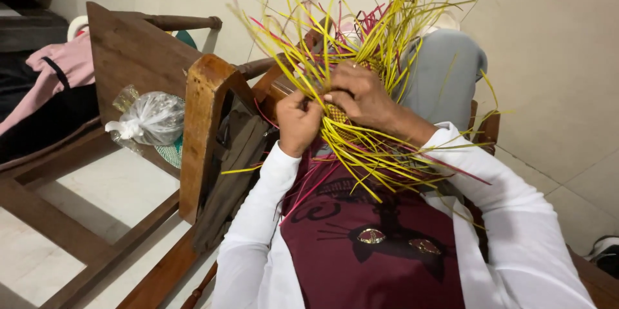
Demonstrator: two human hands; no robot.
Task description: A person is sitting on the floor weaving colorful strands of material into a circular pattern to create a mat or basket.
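Observation:
A half-woven piece of yellow and pink strips point(348, 122) sits in my lap, with long loose ends fanning out upward and toward my chest. My left hand point(298, 122) is closed on a bunch of yellow strips at the left side of the weave. Over the top of the woven part lies my right hand point(361, 96), fingers curled and pinching strips close to the left hand. Both arms wear white sleeves over a maroon shirt. The woven centre is mostly hidden under my hands.
A wooden chair point(203, 122) stands to my left with an olive bag point(235, 173) hanging at its side. A knotted clear plastic bag point(151, 119) rests on another wooden seat. Pink and black cloth point(51, 83) lies far left. Tiled floor surrounds; a shoe point(606, 251) at right.

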